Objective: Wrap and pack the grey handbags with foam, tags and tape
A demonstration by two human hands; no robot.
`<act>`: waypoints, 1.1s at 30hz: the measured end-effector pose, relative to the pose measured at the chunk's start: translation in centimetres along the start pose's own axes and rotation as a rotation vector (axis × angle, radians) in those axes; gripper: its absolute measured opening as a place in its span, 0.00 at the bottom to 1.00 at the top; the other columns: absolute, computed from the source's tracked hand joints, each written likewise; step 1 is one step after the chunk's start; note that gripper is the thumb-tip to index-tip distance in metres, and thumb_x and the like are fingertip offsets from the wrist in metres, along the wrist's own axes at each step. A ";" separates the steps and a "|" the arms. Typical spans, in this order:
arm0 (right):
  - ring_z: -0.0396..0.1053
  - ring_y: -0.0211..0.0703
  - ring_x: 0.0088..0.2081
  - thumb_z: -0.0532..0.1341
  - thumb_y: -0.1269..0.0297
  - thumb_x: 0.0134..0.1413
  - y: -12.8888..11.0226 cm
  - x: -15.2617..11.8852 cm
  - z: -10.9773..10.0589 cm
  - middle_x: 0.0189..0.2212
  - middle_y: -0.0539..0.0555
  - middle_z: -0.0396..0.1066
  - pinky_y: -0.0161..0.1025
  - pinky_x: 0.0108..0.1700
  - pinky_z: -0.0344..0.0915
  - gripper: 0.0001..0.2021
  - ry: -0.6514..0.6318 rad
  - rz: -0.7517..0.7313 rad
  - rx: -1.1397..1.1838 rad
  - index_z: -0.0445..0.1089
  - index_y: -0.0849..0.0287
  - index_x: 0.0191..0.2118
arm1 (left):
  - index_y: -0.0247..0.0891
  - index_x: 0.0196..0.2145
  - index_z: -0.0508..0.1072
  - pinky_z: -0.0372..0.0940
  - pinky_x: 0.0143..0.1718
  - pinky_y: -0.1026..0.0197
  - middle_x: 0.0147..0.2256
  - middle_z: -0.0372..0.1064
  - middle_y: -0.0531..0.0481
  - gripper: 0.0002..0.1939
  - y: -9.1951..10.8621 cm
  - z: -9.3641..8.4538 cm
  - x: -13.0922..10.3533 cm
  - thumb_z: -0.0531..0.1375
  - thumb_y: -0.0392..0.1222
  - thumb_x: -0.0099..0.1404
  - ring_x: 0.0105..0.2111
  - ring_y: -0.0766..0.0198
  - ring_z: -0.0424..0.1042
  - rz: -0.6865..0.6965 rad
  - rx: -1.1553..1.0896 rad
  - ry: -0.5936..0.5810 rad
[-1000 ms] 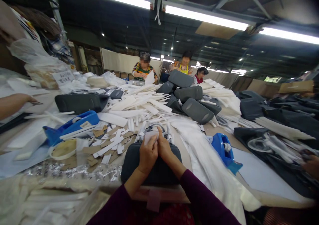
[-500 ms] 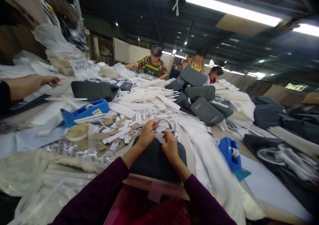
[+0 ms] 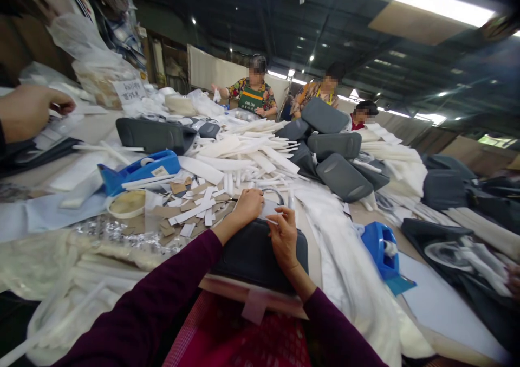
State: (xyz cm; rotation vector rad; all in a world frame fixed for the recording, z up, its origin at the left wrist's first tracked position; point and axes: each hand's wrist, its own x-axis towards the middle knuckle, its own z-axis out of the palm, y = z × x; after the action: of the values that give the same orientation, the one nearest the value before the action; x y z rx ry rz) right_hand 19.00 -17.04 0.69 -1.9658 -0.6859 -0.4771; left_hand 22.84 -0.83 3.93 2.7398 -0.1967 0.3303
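Note:
A dark grey bag (image 3: 255,256) lies at the table's near edge in front of me, its wrapped handle (image 3: 275,194) standing up at the far side. My left hand (image 3: 248,204) is closed at the bag's far edge, beside the handle's base; its fingertips are hidden behind the hand. Between my hands is a thin white piece of wrapping (image 3: 268,208). My right hand (image 3: 283,238) pinches the near edge of this wrapping between thumb and fingers, just above the bag.
White strips (image 3: 244,155) and cardboard scraps (image 3: 195,210) cover the table beyond. Blue tape dispensers (image 3: 140,172) stand left and right (image 3: 381,250). Grey bags (image 3: 343,177) are piled behind. A co-worker's hand (image 3: 30,112) is at left; a person in a green apron (image 3: 251,100) works opposite.
My right hand's fingers have lifted and spread somewhat around the white wrapping. My left hand has shifted slightly right. The co-worker's hand at left has come nearer.

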 end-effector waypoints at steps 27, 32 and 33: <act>0.62 0.42 0.36 0.50 0.78 0.61 -1.0 -2.5 -1.0 0.31 0.54 0.69 0.38 0.38 0.61 0.15 -0.257 -0.441 -0.281 0.71 0.60 0.32 | 0.54 0.45 0.77 0.47 0.45 0.48 0.45 0.74 0.49 0.23 -2.3 3.7 0.8 0.54 0.28 0.62 0.45 0.55 0.64 0.096 0.059 0.070; 0.62 0.41 0.36 0.49 0.77 0.64 -1.1 -2.7 -1.2 0.29 0.54 0.68 0.38 0.37 0.61 0.16 -0.270 -0.472 -0.323 0.71 0.59 0.31 | 0.52 0.43 0.78 0.48 0.46 0.47 0.44 0.75 0.48 0.23 -2.2 3.7 0.8 0.54 0.27 0.61 0.45 0.54 0.64 0.070 0.033 0.065; 0.62 0.41 0.36 0.49 0.77 0.64 -1.2 -2.8 -1.3 0.29 0.54 0.68 0.38 0.37 0.61 0.17 -0.278 -0.481 -0.331 0.71 0.59 0.31 | 0.52 0.43 0.79 0.48 0.46 0.47 0.44 0.75 0.48 0.22 -2.2 3.6 0.8 0.54 0.27 0.61 0.45 0.54 0.64 0.062 0.026 0.064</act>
State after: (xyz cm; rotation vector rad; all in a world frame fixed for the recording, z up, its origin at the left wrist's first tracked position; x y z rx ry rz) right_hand 16.07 -18.47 0.41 -2.1974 -1.3441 -0.6432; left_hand 24.73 -0.28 0.08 2.7483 -0.2630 0.4404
